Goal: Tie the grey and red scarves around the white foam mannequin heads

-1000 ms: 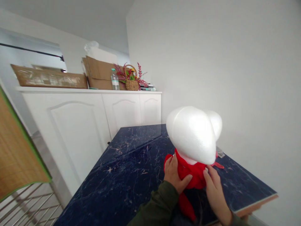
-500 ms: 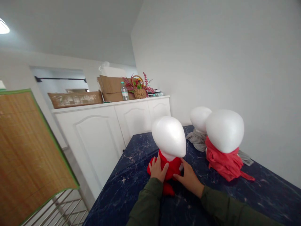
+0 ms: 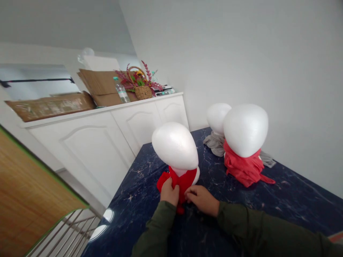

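Note:
A white foam mannequin head [image 3: 175, 145] stands on the dark blue marble table [image 3: 289, 203], with a red scarf [image 3: 184, 180] around its neck. My left hand [image 3: 169, 192] is closed on the scarf at the head's left side. My right hand [image 3: 201, 200] pinches the scarf at the front, fingers curled. Both arms wear dark green sleeves.
Two more foam heads stand to the right: one [image 3: 245, 130] wearing a coral scarf [image 3: 245, 169], and behind it one [image 3: 217, 116] with a grey scarf [image 3: 214, 143]. A white cabinet [image 3: 107, 132] carries cardboard boxes, a water bottle [image 3: 121, 91] and a flower basket [image 3: 142, 89]. A bamboo panel [image 3: 29, 192] and metal rack stand at left.
The view has swung and drawn back, bringing the two other heads into sight. My hands went from flat against the red scarf to gripping it low at the front of the neck.

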The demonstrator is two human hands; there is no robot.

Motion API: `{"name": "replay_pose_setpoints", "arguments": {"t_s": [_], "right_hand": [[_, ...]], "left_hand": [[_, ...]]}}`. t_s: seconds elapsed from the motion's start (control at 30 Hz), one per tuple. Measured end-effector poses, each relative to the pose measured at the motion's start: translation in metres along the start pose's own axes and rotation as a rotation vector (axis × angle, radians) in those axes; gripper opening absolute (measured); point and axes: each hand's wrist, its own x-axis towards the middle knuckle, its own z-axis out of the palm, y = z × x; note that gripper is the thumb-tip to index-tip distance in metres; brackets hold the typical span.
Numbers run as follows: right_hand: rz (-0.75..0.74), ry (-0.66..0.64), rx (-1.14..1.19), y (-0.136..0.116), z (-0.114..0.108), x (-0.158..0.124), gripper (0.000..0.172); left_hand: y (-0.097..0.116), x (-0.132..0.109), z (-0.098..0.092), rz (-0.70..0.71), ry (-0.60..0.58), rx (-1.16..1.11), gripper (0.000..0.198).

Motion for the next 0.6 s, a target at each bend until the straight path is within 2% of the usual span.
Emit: {"name": "replay_pose_setpoints", "arguments": {"t_s": [0.1,0.17,0.2,0.27,0.33,0.37,0.4,0.5,0.6], "right_hand": [[0.388,0.048,0.237,-0.003,-0.007,0.019,0.034],[0.582,-0.021,0.32,-0.008,-0.011,0.028,0.048],[0.633,-0.059,0.335,-0.011,-0.012,0.032,0.052],[0.664,-0.048,0.381,-0.014,-0.012,0.036,0.05],[0.65,0.046,0.469,-0.014,-0.009,0.037,0.039],[0.634,0.102,0.517,-0.012,-0.008,0.037,0.033],[0.614,0.153,0.559,-0.01,-0.007,0.037,0.028],[0.544,0.276,0.683,-0.001,-0.014,0.037,0.023],[0.476,0.429,0.843,0.008,-0.033,0.039,0.021]], "left_hand": [[-0.006,0.007,-0.014,-0.058,0.039,-0.192,0.02],[-0.009,0.008,-0.02,-0.069,0.046,-0.302,0.019],[-0.009,0.007,-0.022,-0.073,0.023,-0.364,0.019],[-0.009,0.004,-0.022,-0.094,-0.089,-0.482,0.02],[-0.009,0.003,-0.022,-0.131,-0.208,-0.575,0.021],[-0.009,0.004,-0.023,-0.165,-0.216,-0.641,0.021],[-0.011,0.007,-0.025,-0.21,-0.185,-0.722,0.02],[-0.026,0.022,-0.038,-0.37,0.04,-0.957,0.012],[-0.052,0.037,-0.058,-0.48,0.217,-1.032,0.005]]}}
